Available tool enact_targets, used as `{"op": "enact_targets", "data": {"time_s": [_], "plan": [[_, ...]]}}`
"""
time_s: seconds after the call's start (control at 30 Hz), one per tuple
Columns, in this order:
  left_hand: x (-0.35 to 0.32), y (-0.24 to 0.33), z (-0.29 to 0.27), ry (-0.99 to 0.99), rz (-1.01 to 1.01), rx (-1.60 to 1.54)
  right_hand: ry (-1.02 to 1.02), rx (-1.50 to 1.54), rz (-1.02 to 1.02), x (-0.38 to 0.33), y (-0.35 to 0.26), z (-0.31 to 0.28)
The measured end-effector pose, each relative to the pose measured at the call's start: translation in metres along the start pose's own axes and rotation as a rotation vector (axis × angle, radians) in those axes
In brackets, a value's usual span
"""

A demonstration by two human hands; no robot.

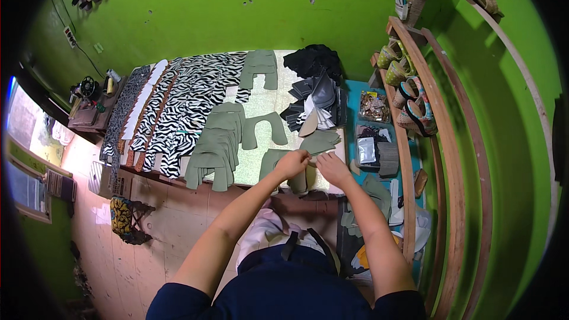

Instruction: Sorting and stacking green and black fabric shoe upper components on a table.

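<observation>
Hands meet at the near edge of the work table [261, 104]: our left hand [291, 163] and right hand [333, 169] both pinch one olive-green cut piece [313, 155], which sits just above the small loose pile of the same pieces [320, 140]. We judge it best to grip only the top layer by its edge and lift it flat. We count two hands, one overlapped green row [216, 145] whose layers blur together, and roughly five zebra-print strips [184, 104].
</observation>
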State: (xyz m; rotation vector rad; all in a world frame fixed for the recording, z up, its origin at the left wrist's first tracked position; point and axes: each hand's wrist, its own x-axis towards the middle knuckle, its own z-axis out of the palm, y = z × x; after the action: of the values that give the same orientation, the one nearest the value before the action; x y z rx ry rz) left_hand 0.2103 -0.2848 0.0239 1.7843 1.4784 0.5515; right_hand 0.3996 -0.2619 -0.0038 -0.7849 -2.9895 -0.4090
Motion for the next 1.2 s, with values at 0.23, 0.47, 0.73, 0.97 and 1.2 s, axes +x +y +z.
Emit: {"op": "enact_targets", "data": {"time_s": [0.23,0.47,0.73,0.97,1.2], "plan": [[0.002,-0.015,-0.014,-0.07,0.031,0.016,0.011,0.262,0.155,0.004,-0.004,-0.012],[0.008,-0.027,0.006,-0.048,0.289,0.302,0.024,0.267,0.183,0.009,-0.006,-0.006],[0.016,-0.028,0.026,-0.09,0.303,0.604,0.123,0.228,0.161,0.005,-0.003,0.009],[0.018,-0.024,0.033,-0.006,0.309,0.607,0.143,0.201,0.227,0.011,-0.002,0.012],[0.02,-0.007,0.016,0.203,0.325,0.339,0.054,0.859,0.527,0.025,0.022,-0.032]]}}
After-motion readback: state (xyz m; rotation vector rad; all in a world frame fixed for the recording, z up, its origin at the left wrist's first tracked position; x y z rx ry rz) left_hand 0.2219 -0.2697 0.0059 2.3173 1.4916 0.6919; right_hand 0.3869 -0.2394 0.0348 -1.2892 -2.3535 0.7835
